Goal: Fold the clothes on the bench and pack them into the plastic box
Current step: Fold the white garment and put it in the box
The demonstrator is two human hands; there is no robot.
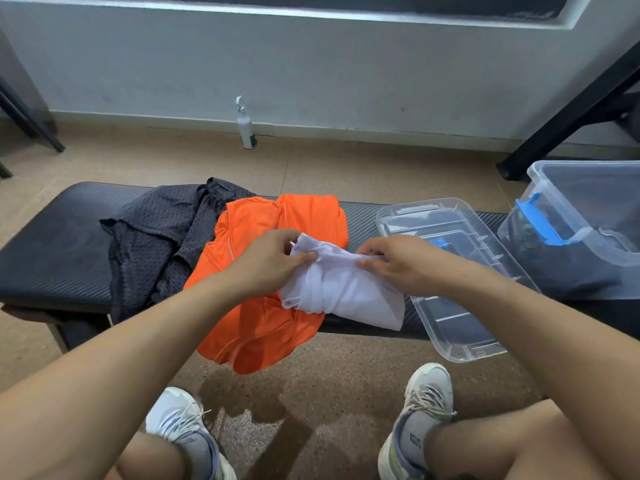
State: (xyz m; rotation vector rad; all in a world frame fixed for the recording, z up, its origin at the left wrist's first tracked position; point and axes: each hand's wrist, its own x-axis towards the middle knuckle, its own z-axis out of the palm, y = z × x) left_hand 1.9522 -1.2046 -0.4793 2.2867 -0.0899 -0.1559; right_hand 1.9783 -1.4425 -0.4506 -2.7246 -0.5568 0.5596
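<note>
A bunched white garment point(349, 292) hangs over the middle of the black padded bench point(59, 251). My left hand point(270, 261) pinches its upper left edge and my right hand point(398, 261) pinches its upper right edge. Under it lies a crumpled orange shirt point(263, 323) that droops over the bench's near edge. A dark mesh garment point(162, 237) lies unfolded to the left of the orange one. At the far right stands the clear plastic box point(585, 233) with blue latches and dark cloth inside.
The box's clear lid point(453, 289) lies on the bench between the white garment and the box, overhanging the near edge. A white bottle point(246, 128) stands on the floor by the wall. Black metal frames rise at both sides. My shoes point(426, 403) rest below the bench.
</note>
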